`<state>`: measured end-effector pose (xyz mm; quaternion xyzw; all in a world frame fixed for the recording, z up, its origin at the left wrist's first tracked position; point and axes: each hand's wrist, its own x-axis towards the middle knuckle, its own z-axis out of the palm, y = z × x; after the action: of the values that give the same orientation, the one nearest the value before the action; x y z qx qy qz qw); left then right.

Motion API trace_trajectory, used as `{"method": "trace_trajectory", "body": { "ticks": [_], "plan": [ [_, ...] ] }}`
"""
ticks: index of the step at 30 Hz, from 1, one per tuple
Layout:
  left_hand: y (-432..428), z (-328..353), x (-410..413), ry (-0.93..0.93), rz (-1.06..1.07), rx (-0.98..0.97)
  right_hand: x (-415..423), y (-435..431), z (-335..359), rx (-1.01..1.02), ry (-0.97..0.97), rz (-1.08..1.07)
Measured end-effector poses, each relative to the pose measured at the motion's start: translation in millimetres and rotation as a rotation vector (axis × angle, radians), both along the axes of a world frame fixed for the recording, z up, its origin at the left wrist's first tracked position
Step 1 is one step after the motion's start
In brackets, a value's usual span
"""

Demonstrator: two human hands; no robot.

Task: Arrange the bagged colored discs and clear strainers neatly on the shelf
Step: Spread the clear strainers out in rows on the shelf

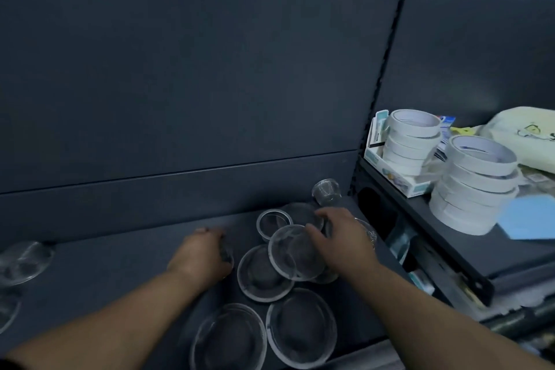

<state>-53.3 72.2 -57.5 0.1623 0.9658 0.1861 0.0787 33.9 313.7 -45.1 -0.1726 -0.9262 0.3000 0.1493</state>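
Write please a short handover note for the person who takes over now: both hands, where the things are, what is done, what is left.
Left hand: curled, low on the shelf; whether it holds something is hidden.
Right hand: grips the tilted strainer, which leans over others.
Things: flat strainers lie loose and overlapping at the right end of the shelf; a small clear cup lies near the back corner; clear items at the far left are blurred. No colored discs are in view.
Done: no neat stack or row yet.
Left: probably stack the strainers by size, then find and place the bagged discs.
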Motion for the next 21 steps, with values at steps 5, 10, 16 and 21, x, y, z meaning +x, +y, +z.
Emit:
{"method": "trace_trajectory", "body": {
  "ticks": [5,10,16,21],
  "plan": [
    [-1.8,-0.4,-6.8,0.029,0.085,0.035,-32.8,-8.2,-5.5,-0.022,-0.046,0.130],
    [0.5,-4.8,-6.5,0.060,0.100,0.145,-70.8,-31.9,-1.2,0.108,-0.255,0.299],
    [-3.4,-15.0,-4.6,0.076,0.104,0.160,-97.5,-47.4,-4.5,0.205,-0.478,0.295],
    [-8.9,-19.3,-7.5,0.102,0.128,0.187,-97.2,-48.7,-4.5,0.114,-0.361,0.259]
  ]
}}
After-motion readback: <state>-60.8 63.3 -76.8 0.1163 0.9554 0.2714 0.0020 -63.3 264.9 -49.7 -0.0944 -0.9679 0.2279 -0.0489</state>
